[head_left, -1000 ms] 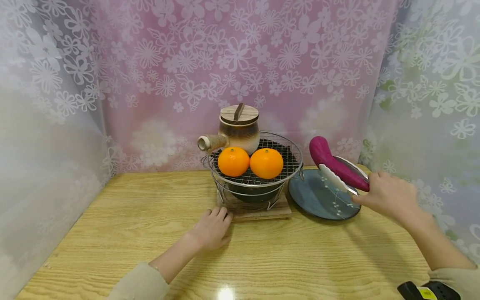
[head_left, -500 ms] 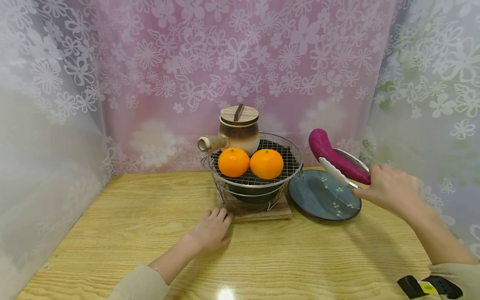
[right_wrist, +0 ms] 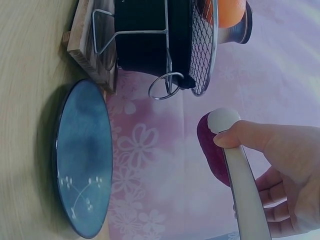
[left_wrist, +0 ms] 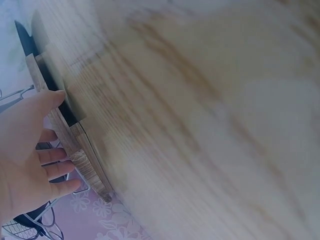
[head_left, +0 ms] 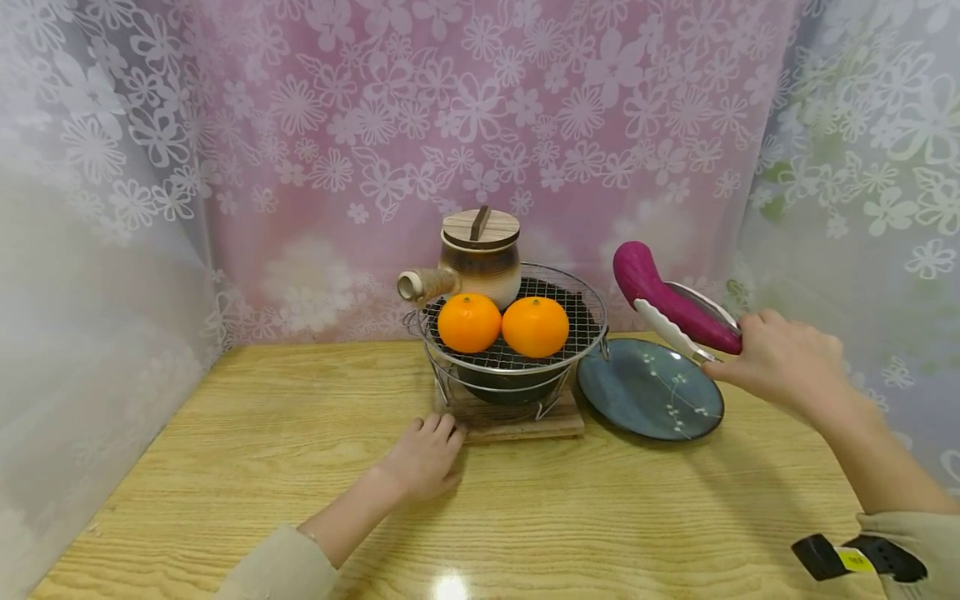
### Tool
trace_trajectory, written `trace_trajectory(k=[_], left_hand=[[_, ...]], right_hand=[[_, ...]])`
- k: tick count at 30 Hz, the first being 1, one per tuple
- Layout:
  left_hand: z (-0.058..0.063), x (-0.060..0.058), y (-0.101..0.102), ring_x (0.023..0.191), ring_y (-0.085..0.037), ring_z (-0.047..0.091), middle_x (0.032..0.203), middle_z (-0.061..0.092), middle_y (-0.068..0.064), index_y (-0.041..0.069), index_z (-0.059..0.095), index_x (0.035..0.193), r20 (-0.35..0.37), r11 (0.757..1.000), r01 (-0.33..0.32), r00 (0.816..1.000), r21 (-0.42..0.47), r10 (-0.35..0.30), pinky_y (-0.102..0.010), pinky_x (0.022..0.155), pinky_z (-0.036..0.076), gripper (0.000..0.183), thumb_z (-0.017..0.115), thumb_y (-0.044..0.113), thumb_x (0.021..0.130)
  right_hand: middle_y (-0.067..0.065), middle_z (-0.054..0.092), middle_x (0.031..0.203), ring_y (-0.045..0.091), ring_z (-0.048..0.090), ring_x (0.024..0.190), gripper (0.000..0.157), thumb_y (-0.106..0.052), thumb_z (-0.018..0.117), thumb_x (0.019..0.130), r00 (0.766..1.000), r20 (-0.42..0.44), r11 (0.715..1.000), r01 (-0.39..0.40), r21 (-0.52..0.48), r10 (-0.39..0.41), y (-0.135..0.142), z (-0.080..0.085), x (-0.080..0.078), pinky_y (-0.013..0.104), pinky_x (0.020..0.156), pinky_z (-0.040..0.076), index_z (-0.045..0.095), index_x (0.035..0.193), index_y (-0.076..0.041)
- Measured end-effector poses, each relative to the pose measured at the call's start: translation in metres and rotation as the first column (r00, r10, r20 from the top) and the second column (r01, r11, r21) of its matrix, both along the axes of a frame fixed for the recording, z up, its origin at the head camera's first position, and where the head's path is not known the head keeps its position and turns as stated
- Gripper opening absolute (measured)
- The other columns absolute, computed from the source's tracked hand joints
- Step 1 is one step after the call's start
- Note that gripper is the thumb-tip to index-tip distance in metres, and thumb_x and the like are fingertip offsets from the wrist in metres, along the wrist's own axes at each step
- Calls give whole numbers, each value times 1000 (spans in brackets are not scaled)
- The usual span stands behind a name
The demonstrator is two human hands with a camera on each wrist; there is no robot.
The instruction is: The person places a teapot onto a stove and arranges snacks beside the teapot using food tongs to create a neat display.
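Note:
My right hand (head_left: 787, 362) grips a pair of tongs (head_left: 667, 331) with pale scalloped tips. Between the tips a curved purple sweet potato (head_left: 652, 300) is clamped, raised above the table. Below it lies a blue-grey plate (head_left: 626, 396) with a white blossom sprig design. My left hand (head_left: 422, 458) rests at the front left corner of a wooden board (head_left: 525, 429), its fingers loosely touching the edge. On the board stands a round wire-mesh grill (head_left: 517, 364). It bears an orange (head_left: 469, 325) beside a second orange (head_left: 536, 328), with a clay pot (head_left: 487, 279) behind them.
The pot has a wooden lid (head_left: 459, 225) and a rope-wrapped side handle (head_left: 431, 285) that juts out left. A ring handle (head_left: 603, 346) hangs from the grill near the plate. Flowered curtains (head_left: 540, 125) close off the back and both sides of the wooden table (head_left: 285, 417).
My right hand has lifted the tongs and sweet potato higher, with a slight shift left. The left hand, grill, oranges, pot and plate stay where they were.

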State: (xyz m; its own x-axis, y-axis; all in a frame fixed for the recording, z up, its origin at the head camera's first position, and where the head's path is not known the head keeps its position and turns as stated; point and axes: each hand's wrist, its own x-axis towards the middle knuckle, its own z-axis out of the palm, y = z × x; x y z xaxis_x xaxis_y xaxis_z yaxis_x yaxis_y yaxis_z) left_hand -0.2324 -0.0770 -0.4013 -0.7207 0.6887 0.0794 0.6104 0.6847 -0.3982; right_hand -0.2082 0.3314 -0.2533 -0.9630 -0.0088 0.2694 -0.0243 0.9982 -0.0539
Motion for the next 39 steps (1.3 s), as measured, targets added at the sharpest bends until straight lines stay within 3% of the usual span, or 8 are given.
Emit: trace_trajectory(k=[18,31,39], left_hand=[[0,-1,0,102,-24,44,113,46,-9,8,49,128,1,1000,-8,1000,1,8,-36,83,41,61,54,53,87],[0,-1,1,103,-24,45,114,46,-8,8,48,129,8,1000,-11,1000,-8,11,-36,84,42,62,53,54,88],[-2,-2,1,99,-24,46,109,47,-8,8,50,126,-32,1000,10,999,17,-10,-36,80,42,61,56,53,86]], right_hand=[[6,48,69,25,46,60,52,-57,66,72,999,-5,999,-33,15,33,-16,18,-7,41,49,33,53,77,-7],[7,53,78,27,49,65,56,-58,67,70,998,8,998,-55,23,55,-31,27,-17,46,53,35,55,87,-6],[6,53,78,26,49,67,55,-59,65,71,998,9,997,-69,37,69,-42,31,-19,44,53,36,53,86,-7]])
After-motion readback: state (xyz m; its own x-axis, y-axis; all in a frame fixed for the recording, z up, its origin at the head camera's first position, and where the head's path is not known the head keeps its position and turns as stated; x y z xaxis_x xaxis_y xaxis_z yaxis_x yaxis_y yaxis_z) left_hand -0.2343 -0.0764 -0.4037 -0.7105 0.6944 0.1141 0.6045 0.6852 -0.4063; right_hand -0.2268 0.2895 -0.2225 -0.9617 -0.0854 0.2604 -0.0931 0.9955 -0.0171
